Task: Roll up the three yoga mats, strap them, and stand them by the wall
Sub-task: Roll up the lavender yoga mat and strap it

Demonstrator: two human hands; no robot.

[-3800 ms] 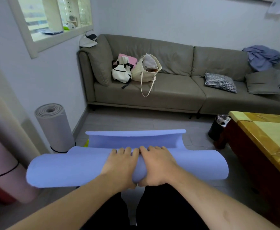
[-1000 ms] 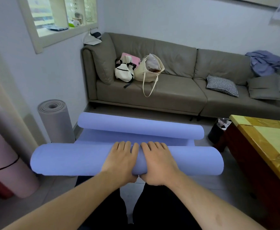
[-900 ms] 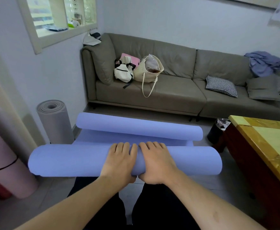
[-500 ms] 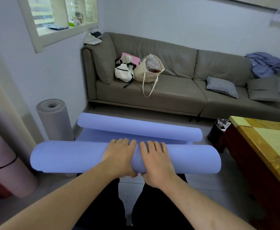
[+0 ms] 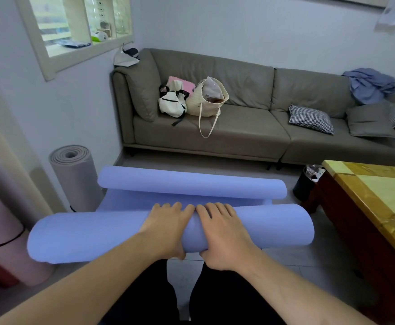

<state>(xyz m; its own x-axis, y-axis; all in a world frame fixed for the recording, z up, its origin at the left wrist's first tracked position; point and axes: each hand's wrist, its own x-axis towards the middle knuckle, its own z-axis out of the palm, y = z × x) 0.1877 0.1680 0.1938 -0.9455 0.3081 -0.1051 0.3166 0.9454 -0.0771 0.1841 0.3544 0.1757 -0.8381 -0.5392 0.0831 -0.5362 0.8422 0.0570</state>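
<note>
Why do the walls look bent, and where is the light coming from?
Head view: the wide-angle lens bows straight lines near the edges, like the window frame; soft daylight comes through that window, so shadows are faint; the blue mat and hands stay fairly sharp.

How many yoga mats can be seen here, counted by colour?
Blue yoga mat, gripped by the left hand and right hand: 1
Grey yoga mat, rolled and upright by the wall: 1
Pink yoga mat, rolled, with a black strap: 1
Total: 3
</note>
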